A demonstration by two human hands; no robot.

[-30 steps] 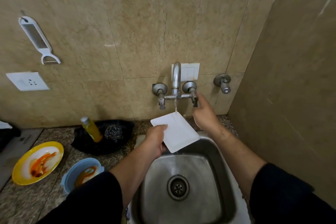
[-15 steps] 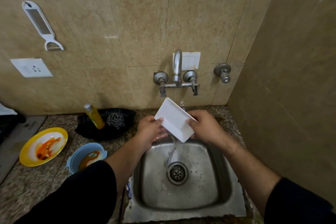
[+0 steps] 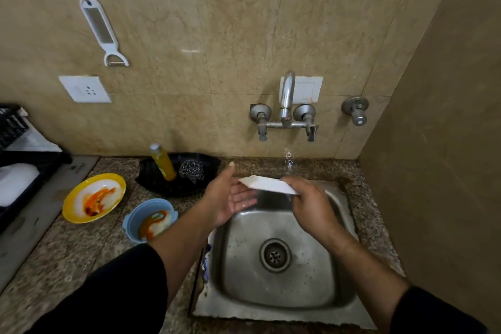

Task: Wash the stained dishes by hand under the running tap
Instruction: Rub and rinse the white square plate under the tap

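Holding 1 white dish | 2 hands | 2 stained dishes

Plate left of bowl; sink right of both
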